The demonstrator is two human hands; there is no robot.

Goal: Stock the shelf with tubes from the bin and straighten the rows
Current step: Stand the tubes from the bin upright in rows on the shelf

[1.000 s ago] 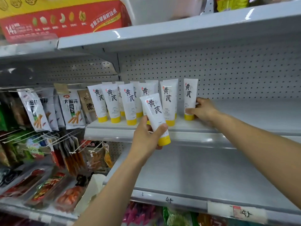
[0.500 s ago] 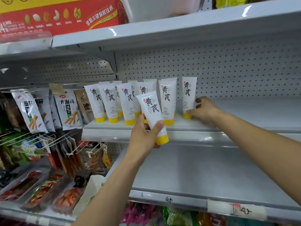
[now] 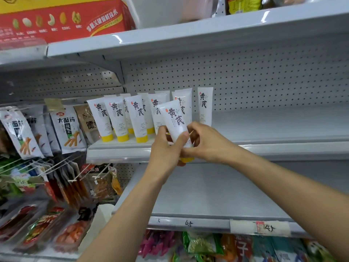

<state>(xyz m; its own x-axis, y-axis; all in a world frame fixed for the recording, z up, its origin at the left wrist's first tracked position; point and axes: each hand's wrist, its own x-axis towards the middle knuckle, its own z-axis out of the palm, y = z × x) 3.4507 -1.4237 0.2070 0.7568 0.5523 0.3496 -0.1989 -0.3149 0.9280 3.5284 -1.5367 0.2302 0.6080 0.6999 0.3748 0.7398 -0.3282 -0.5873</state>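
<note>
A white tube [image 3: 174,120] with black characters and a yellow cap is held cap-down in front of the middle shelf [image 3: 273,146]. My left hand [image 3: 167,147] grips its lower part from the left. My right hand [image 3: 205,143] pinches the same tube from the right, near the cap. Behind them several matching tubes [image 3: 117,120] stand cap-down in rows on the shelf's left part. One tube [image 3: 205,104] stands alone at the right end of the row.
The middle shelf to the right of the tubes is bare, as is the shelf below [image 3: 217,195]. Snack packets [image 3: 66,129] hang on pegs at the left. A red carton [image 3: 62,21] sits on the top shelf. Bagged goods [image 3: 226,246] lie under the lower shelf.
My right hand left the rightmost tube on the shelf and came left to take hold of the tube in my left hand. That tube has risen slightly toward the shelf.
</note>
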